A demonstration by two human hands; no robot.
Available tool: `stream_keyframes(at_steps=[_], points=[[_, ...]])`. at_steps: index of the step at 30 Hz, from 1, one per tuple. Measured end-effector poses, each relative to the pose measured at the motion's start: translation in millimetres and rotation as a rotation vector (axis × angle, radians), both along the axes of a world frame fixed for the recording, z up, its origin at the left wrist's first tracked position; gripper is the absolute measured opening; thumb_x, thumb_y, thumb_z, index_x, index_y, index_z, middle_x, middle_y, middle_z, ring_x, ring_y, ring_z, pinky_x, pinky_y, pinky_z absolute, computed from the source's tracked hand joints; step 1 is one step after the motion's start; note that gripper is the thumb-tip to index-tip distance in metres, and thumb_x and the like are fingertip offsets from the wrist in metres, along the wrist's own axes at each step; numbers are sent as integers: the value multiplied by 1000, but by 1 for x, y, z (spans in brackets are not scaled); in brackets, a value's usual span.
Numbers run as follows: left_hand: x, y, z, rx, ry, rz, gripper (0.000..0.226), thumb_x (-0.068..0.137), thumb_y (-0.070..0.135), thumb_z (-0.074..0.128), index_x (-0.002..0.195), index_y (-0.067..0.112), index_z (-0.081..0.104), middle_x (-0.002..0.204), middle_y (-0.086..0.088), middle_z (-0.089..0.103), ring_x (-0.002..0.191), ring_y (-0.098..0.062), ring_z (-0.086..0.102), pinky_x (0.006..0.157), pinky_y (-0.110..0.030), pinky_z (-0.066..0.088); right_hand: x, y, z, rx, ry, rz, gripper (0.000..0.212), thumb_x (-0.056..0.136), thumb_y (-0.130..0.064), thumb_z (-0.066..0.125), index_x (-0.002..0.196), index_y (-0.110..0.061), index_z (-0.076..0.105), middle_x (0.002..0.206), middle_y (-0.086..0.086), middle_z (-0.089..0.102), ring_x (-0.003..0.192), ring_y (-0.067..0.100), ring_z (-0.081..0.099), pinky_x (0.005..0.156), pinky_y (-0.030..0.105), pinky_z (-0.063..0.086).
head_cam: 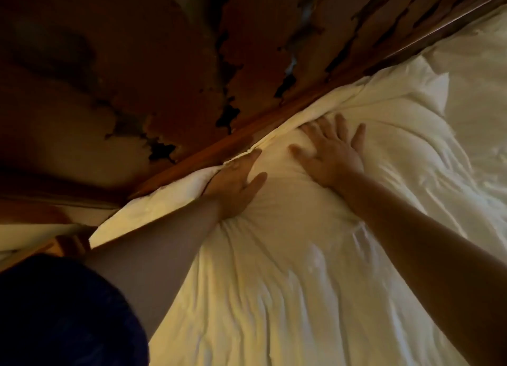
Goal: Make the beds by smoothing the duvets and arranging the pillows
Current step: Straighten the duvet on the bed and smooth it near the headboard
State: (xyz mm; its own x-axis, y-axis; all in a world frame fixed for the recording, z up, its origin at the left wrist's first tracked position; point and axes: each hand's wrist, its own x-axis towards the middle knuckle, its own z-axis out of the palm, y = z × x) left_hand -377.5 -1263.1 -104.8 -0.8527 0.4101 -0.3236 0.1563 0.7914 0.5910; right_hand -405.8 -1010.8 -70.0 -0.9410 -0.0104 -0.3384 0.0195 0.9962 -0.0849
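Both palms flat on duvet (288,269) at bed's far edge, by wooden rail (219,149). Left hand (236,184) and right hand (332,154) spread, gripping nothing, pressing wrinkles outward.

A creamy white duvet (288,269), tinted yellow along its edge at nine o'clock and crossed by pale creases, is seen beside a white pillow (406,102) at two o'clock. The wooden rail (219,149) running from eight to two o'clock is shown in reddish brown. Above it, a rust-brown wall (153,63) is marked with irregular black and grey patches where the surface looks peeled. A dark navy sleeve (63,316) is visible at seven o'clock, its pattern too dim to be made out.
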Motion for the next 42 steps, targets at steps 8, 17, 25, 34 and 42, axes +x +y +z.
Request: stream_keyframes(at_steps=[8,17,25,34,42], points=[[71,-26,52,-231,246,136,60,107,54,27,153,19,44,156,-9,46,148,-28,34,125,-42,23,38,-70,24,62,-32,102,86,94,-79,14,166,-32,12,175,-3,2,161,29,-8,121,69,-11],[139,-157,33,-525,-480,707,88,91,84,7,158,32,29,163,-5,34,150,-39,27,119,-66,12,93,-188,-7,88,-66,350,92,90,-72,8,165,-21,20,173,2,18,160,26,10,127,59,-2],[111,-172,31,-169,-490,899,77,95,74,38,151,22,45,150,-8,51,135,-36,48,117,-51,32,53,-213,7,219,-205,276,88,90,-76,16,153,-24,46,156,6,45,145,37,33,113,61,23],[105,-208,0,-357,-450,491,63,110,52,20,142,11,54,141,-15,58,126,-34,56,109,-43,41,57,-253,22,355,-300,288,73,102,-56,18,160,-17,37,163,14,35,150,36,31,121,58,21],[121,-185,-23,-740,-158,480,33,105,21,38,131,16,57,125,-14,64,122,-37,53,99,-47,43,159,-275,7,-180,-187,822,78,100,-75,22,165,-33,24,173,-2,22,162,22,4,128,54,2]])
